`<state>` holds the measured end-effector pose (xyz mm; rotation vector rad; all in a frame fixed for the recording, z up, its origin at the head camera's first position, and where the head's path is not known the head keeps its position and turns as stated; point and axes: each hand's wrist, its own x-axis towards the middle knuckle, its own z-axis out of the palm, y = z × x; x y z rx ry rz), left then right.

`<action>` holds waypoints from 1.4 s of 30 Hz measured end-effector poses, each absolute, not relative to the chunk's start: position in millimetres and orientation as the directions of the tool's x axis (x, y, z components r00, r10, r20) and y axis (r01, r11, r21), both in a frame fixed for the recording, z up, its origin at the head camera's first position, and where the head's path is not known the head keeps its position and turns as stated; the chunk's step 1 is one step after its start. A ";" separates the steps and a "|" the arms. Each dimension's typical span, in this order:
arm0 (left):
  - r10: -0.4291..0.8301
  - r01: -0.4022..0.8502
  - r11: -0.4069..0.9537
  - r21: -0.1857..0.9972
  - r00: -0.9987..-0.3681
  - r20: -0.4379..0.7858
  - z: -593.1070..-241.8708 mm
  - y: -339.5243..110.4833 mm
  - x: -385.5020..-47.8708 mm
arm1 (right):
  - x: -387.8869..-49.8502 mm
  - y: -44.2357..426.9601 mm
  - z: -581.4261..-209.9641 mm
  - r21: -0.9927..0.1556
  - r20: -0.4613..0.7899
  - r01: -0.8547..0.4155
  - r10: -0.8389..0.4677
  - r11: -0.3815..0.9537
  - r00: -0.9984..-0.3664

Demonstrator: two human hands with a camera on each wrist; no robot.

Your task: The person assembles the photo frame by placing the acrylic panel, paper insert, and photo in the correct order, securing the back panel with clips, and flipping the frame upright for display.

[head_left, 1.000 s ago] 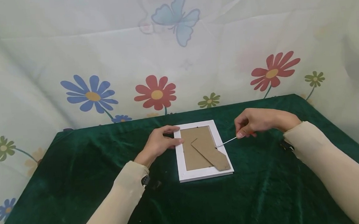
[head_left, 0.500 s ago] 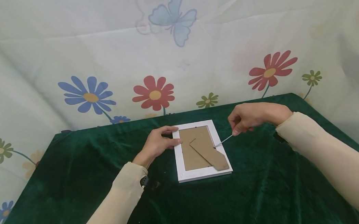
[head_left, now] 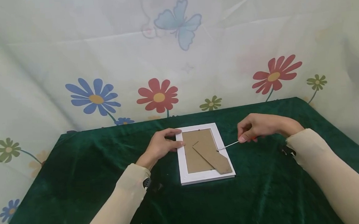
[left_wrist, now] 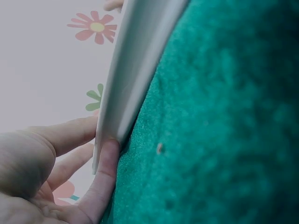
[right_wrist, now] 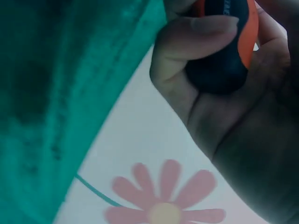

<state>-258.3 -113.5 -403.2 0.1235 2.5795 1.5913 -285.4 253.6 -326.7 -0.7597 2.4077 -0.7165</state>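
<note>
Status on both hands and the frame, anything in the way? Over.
Left hand holding left edge of white frame, back up on green cloth. Right hand gripping tool, tip at frame's right inner edge. Nothing seen blocking it.

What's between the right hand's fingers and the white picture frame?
A thin shaft, over green cloth, bridges the fingers and picture frame in the head view.

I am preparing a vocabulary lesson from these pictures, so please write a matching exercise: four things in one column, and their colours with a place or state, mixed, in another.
1. picture frame
2. screwdriver handle
3. tablecloth
4. easel stand

A. black and orange, in the right hand
B. brown, slanted
C. white, held by the left hand
D. green, under the picture frame

Pairs: 1-C, 2-A, 3-D, 4-B
</note>
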 end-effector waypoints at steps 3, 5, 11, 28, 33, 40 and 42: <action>0.129 0.016 0.449 0.893 -0.991 -0.047 -403.6 -113.1 -258.4 | -284.7 260.3 -336.9 -0.644 -0.293 -0.342 -0.634 0.684 -0.716; 0.128 0.015 0.451 0.893 -0.991 -0.048 -403.2 -112.9 -258.1 | -284.6 263.7 -341.9 -0.667 -0.282 -0.341 -0.647 0.663 -0.709; 0.123 0.010 0.447 0.895 -0.991 -0.051 -402.4 -113.8 -258.2 | -288.6 271.1 -350.0 -0.712 -0.240 -0.332 -0.659 0.618 -0.713; 0.142 0.023 0.440 0.898 -0.989 -0.044 -405.3 -115.9 -260.0 | -298.4 237.4 -357.0 -0.747 -0.111 -0.300 -0.556 0.594 -0.824; 0.141 0.021 0.444 0.896 -0.989 -0.046 -403.6 -115.4 -259.6 | -301.4 228.7 -356.7 -0.750 -0.082 -0.293 -0.523 0.593 -0.849; 0.143 0.018 0.439 0.898 -0.989 -0.050 -402.7 -115.3 -258.2 | -306.2 221.5 -361.3 -0.749 -0.058 -0.280 -0.480 0.600 -0.875; 0.140 0.016 0.438 0.899 -0.989 -0.050 -402.9 -115.0 -257.9 | -307.5 221.5 -365.3 -0.752 -0.059 -0.275 -0.477 0.599 -0.877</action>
